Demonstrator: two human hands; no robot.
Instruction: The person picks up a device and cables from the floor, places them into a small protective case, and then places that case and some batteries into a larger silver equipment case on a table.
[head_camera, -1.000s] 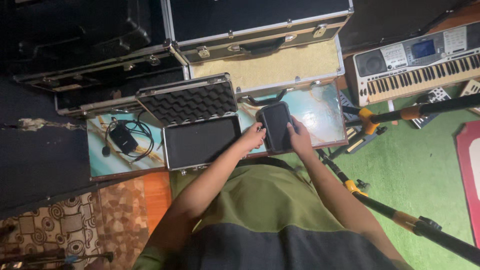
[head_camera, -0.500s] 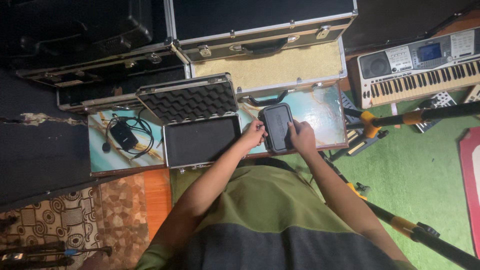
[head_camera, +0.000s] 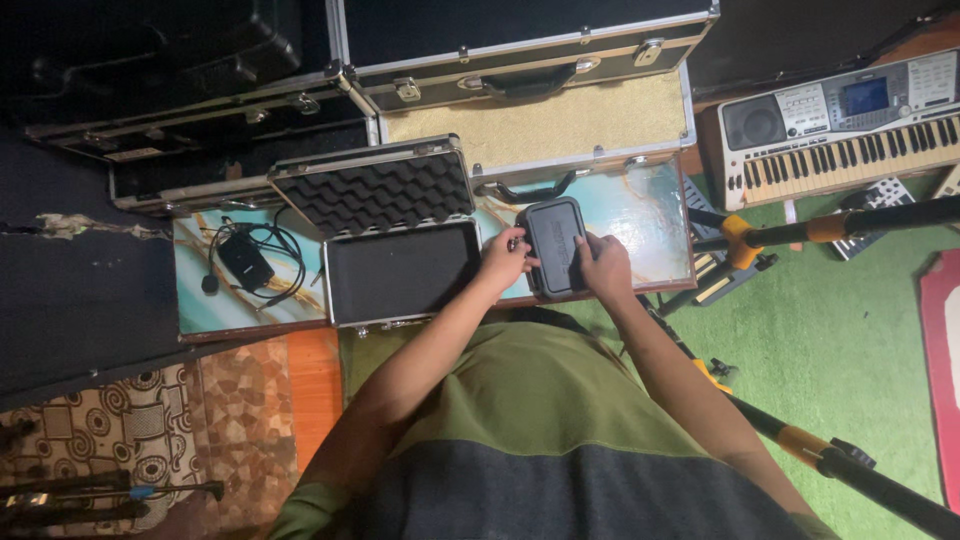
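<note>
Head view looks down on a low table with a glossy turquoise marbled top (head_camera: 640, 215); along its far edge stand large black flight cases with metal trim (head_camera: 520, 45), one showing a tan speckled panel (head_camera: 540, 125); off the right end a silver electronic keyboard (head_camera: 840, 125) lies on green carpet (head_camera: 850, 340); mid-table sits an open small aluminium case with black egg-crate foam in its lid (head_camera: 385, 235); near the left edge lies a black bodypack with coiled cable (head_camera: 245, 262); just right of the open case, near the front edge, a black rounded rectangular plastic box (head_camera: 556, 245) rests on the top; the left hand (head_camera: 503, 262) grips its left side and the right hand (head_camera: 604, 266) clasps its right side.
</note>
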